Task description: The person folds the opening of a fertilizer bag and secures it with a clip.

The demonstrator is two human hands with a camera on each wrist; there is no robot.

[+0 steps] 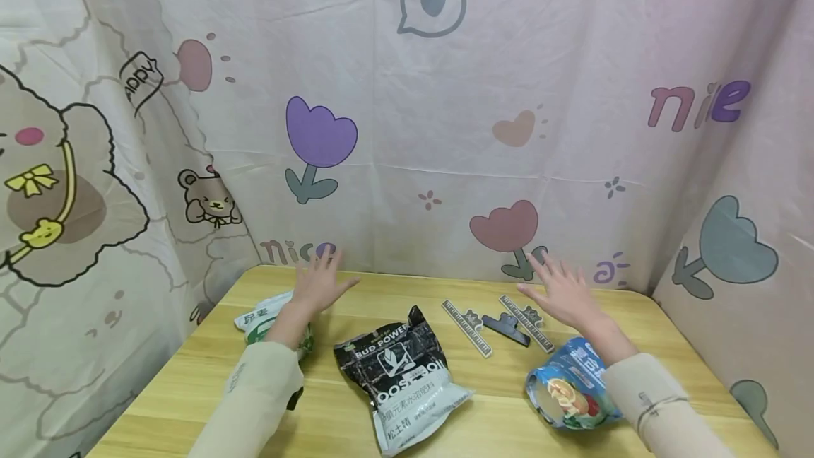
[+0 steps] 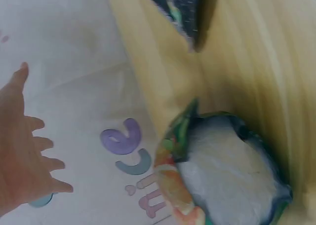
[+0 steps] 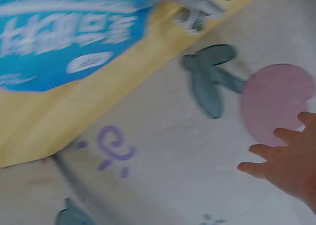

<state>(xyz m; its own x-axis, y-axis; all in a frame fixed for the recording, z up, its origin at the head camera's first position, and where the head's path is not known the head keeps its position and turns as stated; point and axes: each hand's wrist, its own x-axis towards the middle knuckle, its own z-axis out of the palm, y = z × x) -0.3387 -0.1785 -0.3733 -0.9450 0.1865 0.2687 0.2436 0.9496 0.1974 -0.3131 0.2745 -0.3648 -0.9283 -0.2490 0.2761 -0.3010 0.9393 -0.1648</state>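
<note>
Both hands spread above three bags and three loose clips

At the left of the desk (image 1: 191,391) there is a green and white bag (image 1: 257,316), which is partly hidden behind the left forearm. The left hand (image 1: 318,287) is raised near the back edge, and its grip is spread, with the thumb and fingers apart and nothing between them. The left wrist view shows this hand apart from the bag; it also shows a pale, rounded end of the bag, but the view is blurred, so I cannot tell if this end is sealed.

In the middle lies a black and white bag (image 1: 407,373), with its dark end toward the back. To the right of it, three clips lie close together: a first patterned clip (image 1: 467,329), a black clip (image 1: 506,331) and a second patterned clip (image 1: 526,324).

Farther right, a blue bag (image 1: 566,387) rests near the right forearm. The right hand (image 1: 562,292) is held above the desk, behind this bag; its grip is also spread and holds nothing.

About the progress, I can judge only from how the things lie. No clip is seen on any bag, and all six things lie apart from the hands. So, in my judgement, the bags and clips all remain to be handled; no finished step can be recognised.
</note>
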